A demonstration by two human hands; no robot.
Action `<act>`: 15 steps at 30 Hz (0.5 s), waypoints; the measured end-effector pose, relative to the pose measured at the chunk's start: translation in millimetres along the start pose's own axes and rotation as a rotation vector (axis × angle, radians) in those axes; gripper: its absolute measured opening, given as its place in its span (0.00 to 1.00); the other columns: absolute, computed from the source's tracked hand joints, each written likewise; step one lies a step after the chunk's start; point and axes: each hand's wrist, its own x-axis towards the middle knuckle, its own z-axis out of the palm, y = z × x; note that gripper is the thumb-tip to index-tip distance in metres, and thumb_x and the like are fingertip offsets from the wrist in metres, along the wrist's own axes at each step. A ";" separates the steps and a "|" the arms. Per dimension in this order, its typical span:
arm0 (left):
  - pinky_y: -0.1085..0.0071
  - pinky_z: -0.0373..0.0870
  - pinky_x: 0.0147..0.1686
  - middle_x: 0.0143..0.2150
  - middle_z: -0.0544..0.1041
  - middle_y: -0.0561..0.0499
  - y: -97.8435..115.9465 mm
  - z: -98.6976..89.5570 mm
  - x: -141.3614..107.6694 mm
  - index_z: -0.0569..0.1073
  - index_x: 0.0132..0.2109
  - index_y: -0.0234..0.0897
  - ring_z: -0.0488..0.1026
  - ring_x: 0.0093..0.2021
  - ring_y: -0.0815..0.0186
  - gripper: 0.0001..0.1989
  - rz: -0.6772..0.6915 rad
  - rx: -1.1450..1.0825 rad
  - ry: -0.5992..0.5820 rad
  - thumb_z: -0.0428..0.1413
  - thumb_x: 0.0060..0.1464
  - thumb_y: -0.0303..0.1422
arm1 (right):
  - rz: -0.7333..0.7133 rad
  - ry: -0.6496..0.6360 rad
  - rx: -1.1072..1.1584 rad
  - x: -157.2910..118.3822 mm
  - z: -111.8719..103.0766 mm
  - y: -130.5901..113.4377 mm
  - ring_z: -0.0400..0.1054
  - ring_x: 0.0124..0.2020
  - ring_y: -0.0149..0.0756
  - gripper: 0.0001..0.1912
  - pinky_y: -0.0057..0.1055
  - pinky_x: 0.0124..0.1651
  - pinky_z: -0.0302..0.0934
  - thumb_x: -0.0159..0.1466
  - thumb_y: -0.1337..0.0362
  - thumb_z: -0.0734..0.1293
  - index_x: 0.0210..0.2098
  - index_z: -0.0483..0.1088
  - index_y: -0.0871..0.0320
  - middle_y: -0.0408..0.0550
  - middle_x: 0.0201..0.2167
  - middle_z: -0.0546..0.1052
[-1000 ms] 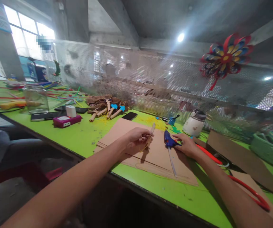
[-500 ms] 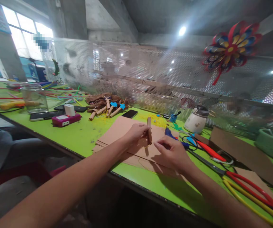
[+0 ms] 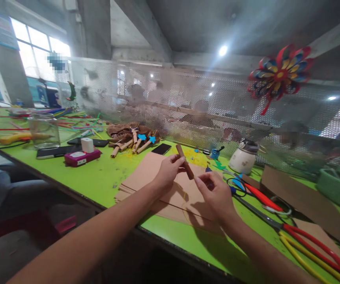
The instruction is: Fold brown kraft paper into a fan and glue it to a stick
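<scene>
My left hand (image 3: pixel 170 170) holds a small brown paper roll (image 3: pixel 185 162) between thumb and fingers, tilted with its lower end to the right. Close to that lower end is my right hand (image 3: pixel 214 191), its thumb and forefinger pinched together; what they hold, if anything, is too small to make out. A thin yellow strand (image 3: pixel 184 203) hangs below the roll. Both hands are over a stack of tan paper sheets (image 3: pixel 146 173) on the green table (image 3: pixel 105 177).
Large scissors (image 3: pixel 312 246) and a red-handled tool (image 3: pixel 260 195) lie at the right, near a white jar (image 3: pixel 243 157). Behind are a black phone (image 3: pixel 161 148) and a bundle of brown rolls (image 3: pixel 142 146). A purple box (image 3: pixel 83 157) and glass jar (image 3: pixel 44 132) stand left.
The paper roll has gone from nearly upright to tilted, its top leaning left. My right hand's fingertips have come close to its lower end. The view has shifted slightly.
</scene>
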 end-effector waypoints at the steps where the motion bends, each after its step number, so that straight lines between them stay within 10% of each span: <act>1: 0.67 0.69 0.34 0.28 0.71 0.49 0.1 0.4 -0.1 0.69 0.32 0.31 0.69 0.28 0.69 0.06 0.008 0.000 0.000 0.55 0.49 0.31 | 0.000 0.000 0.008 1.9 1.0 -0.3 0.62 0.26 0.32 0.10 0.29 0.29 0.58 0.59 0.59 0.63 0.28 0.68 0.60 0.45 0.26 0.69; 15: 0.68 0.67 0.37 0.31 0.73 0.48 6.5 2.4 -7.7 0.70 0.34 0.31 0.70 0.32 0.68 0.07 -0.033 -0.092 -0.054 0.55 0.50 0.33 | 0.017 0.070 -0.006 4.6 12.6 -2.8 0.59 0.23 0.31 0.09 0.27 0.27 0.54 0.58 0.62 0.63 0.24 0.67 0.60 0.42 0.20 0.67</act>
